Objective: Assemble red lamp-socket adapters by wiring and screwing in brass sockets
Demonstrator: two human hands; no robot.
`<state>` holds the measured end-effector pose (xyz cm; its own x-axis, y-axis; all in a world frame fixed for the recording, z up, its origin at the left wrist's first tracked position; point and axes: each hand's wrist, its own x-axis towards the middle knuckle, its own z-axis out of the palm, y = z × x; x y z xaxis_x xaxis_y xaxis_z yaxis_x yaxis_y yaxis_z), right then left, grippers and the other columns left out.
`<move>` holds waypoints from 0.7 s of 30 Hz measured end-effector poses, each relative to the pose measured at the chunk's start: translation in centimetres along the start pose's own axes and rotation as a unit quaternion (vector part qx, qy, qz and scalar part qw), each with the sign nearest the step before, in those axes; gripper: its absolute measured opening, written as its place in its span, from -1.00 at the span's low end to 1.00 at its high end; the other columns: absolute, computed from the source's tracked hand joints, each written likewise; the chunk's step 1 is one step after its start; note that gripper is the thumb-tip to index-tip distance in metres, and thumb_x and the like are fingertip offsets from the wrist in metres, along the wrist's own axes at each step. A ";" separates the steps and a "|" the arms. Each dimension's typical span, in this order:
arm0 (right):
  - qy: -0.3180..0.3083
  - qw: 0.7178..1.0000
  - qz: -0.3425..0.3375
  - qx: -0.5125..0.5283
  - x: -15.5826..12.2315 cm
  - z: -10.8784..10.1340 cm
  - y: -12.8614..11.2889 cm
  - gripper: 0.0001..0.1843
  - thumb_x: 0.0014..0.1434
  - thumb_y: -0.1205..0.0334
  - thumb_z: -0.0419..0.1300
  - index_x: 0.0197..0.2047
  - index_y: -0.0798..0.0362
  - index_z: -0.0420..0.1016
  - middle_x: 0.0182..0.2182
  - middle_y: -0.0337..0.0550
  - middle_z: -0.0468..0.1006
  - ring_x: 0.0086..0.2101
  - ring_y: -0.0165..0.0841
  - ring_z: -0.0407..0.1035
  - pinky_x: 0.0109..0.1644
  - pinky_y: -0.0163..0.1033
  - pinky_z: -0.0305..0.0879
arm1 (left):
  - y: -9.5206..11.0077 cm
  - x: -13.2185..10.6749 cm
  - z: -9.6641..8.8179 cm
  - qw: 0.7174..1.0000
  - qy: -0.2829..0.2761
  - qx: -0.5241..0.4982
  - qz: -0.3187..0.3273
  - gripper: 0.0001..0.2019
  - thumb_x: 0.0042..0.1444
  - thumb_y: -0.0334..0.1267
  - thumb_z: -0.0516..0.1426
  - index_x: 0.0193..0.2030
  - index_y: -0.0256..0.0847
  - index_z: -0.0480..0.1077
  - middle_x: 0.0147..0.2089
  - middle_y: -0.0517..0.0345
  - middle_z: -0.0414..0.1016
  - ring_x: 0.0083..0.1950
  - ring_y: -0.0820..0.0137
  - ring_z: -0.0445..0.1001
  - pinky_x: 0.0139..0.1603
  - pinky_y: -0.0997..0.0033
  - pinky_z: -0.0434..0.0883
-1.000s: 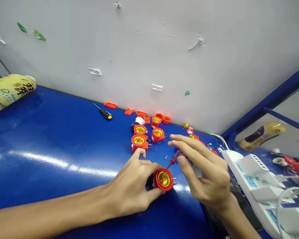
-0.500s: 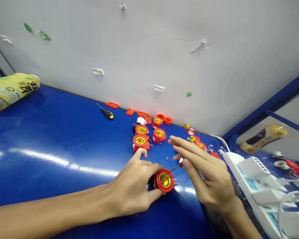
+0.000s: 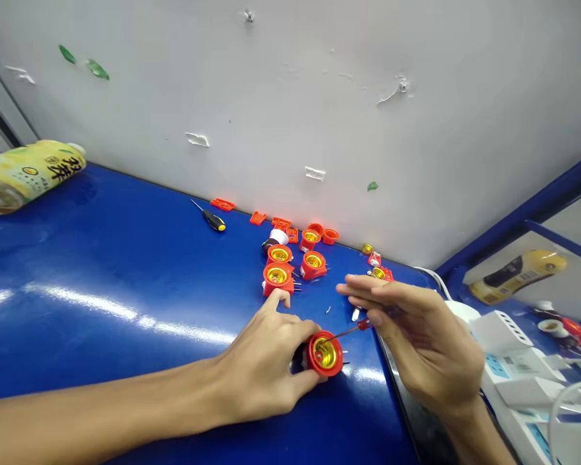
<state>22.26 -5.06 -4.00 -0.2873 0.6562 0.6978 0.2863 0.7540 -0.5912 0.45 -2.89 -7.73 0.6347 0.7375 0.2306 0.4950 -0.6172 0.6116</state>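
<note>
My left hand (image 3: 266, 361) grips a red lamp socket (image 3: 325, 354) with a brass threaded inside, pressed on the blue table (image 3: 126, 284); its index finger points out toward another socket. My right hand (image 3: 416, 336) pinches a small red-handled screwdriver (image 3: 353, 329) whose thin shaft slants down into the socket's mouth. Several more red sockets (image 3: 295, 261) with brass inserts lie just beyond my hands.
Red plastic parts (image 3: 271, 223) and a black-and-yellow screwdriver (image 3: 212, 218) lie along the white wall. A yellow bottle (image 3: 24, 174) lies at the far left. A white power strip (image 3: 513, 361) with plugs sits at the right, past the table edge.
My right hand has drawn back to the right and lowered the screwdriver handle, so the shaft now lies flatter. The left hand keeps its hold on the socket.
</note>
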 end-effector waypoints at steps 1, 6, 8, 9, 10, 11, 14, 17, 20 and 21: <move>-0.004 1.000 0.000 0.001 0.0 0.0 0.0 -0.48 0.35 0.61 0.16 0.24 -0.07 0.41 0.16 -0.10 0.59 0.11 -0.21 0.57 0.14 -0.08 0.66 | 0.0 0.0 0.0 1.000 0.003 0.003 0.000 -0.91 0.14 -0.23 0.29 -0.25 -0.16 0.52 -0.39 0.23 0.60 -0.37 0.31 0.43 0.13 0.04 0.21; -0.021 1.000 0.013 0.009 -0.1 0.1 0.2 -0.50 0.36 0.60 0.15 0.23 -0.10 0.42 0.15 -0.13 0.60 0.13 -0.21 0.56 0.14 -0.06 0.66 | -0.1 0.1 0.1 1.000 0.004 -0.001 -0.006 -0.87 0.14 -0.19 0.31 -0.27 -0.17 0.52 -0.40 0.23 0.59 -0.38 0.32 0.44 0.15 0.02 0.20; -0.032 0.999 0.016 -0.001 -0.1 0.0 0.2 -0.50 0.37 0.59 0.15 0.22 -0.11 0.42 0.16 -0.14 0.60 0.13 -0.23 0.56 0.13 -0.08 0.66 | -0.1 0.1 0.0 1.000 0.003 -0.006 -0.006 -0.86 0.14 -0.18 0.31 -0.28 -0.18 0.52 -0.41 0.23 0.58 -0.39 0.32 0.44 0.15 0.01 0.20; -0.035 0.999 0.017 -0.004 -0.1 -0.1 0.1 -0.50 0.37 0.59 0.14 0.23 -0.12 0.41 0.16 -0.15 0.60 0.12 -0.23 0.56 0.13 -0.09 0.66 | -0.1 0.1 0.0 1.000 0.004 -0.007 -0.007 -0.86 0.14 -0.18 0.31 -0.29 -0.18 0.51 -0.41 0.23 0.58 -0.39 0.32 0.44 0.15 0.02 0.21; -0.040 0.999 0.017 -0.006 -0.2 -0.1 0.1 -0.49 0.38 0.58 0.14 0.24 -0.13 0.40 0.16 -0.16 0.60 0.12 -0.24 0.56 0.13 -0.09 0.66 | -0.1 0.1 0.0 1.000 0.005 -0.007 -0.005 -0.86 0.14 -0.18 0.31 -0.29 -0.18 0.51 -0.41 0.23 0.58 -0.39 0.32 0.43 0.15 0.02 0.21; -0.045 0.999 0.019 -0.011 -0.2 -0.2 0.1 -0.48 0.38 0.58 0.13 0.26 -0.15 0.38 0.16 -0.17 0.60 0.12 -0.25 0.57 0.13 -0.11 0.65 | -0.1 0.1 0.0 1.000 0.007 -0.006 -0.004 -0.87 0.15 -0.18 0.31 -0.29 -0.18 0.51 -0.42 0.23 0.58 -0.39 0.32 0.43 0.14 0.02 0.21; -0.074 0.996 0.026 -0.051 -0.3 -0.4 0.1 -0.45 0.39 0.55 0.13 0.30 -0.17 0.33 0.16 -0.20 0.62 0.11 -0.30 0.57 0.13 -0.18 0.64 | -0.1 0.2 0.0 1.000 0.008 -0.005 0.003 -0.87 0.17 -0.17 0.30 -0.27 -0.16 0.52 -0.40 0.23 0.60 -0.39 0.32 0.44 0.17 0.00 0.21; -0.072 0.995 0.015 -0.071 -0.3 -0.8 0.0 -0.44 0.38 0.56 0.14 0.31 -0.16 0.33 0.15 -0.18 0.63 0.09 -0.29 0.59 0.13 -0.18 0.63 | -0.1 0.2 -0.1 1.000 0.006 -0.007 0.005 -0.89 0.19 -0.17 0.29 -0.25 -0.14 0.51 -0.36 0.23 0.62 -0.37 0.30 0.47 0.21 -0.01 0.20; -0.025 0.999 -0.001 -0.045 -0.4 -1.1 -0.2 -0.45 0.36 0.59 0.13 0.28 -0.11 0.36 0.14 -0.13 0.63 0.08 -0.24 0.59 0.13 -0.11 0.65 | 0.0 0.1 -0.1 1.000 -0.008 -0.009 -0.003 -0.89 0.19 -0.19 0.29 -0.27 -0.15 0.51 -0.36 0.21 0.62 -0.35 0.28 0.49 0.19 -0.01 0.21; -0.018 0.999 -0.004 -0.039 -0.4 -1.1 -0.3 -0.46 0.35 0.60 0.13 0.27 -0.10 0.37 0.13 -0.12 0.63 0.08 -0.23 0.59 0.13 -0.10 0.65 | 0.0 0.1 -0.1 1.000 -0.012 -0.011 -0.005 -0.90 0.19 -0.20 0.29 -0.27 -0.15 0.51 -0.36 0.21 0.62 -0.34 0.29 0.49 0.20 -0.02 0.19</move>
<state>23.32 -5.56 -3.69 -0.3217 0.6526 0.6861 0.3546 0.7549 -0.5518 0.46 -2.79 -7.61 0.6439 0.7370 0.2053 0.4884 -0.6025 0.6312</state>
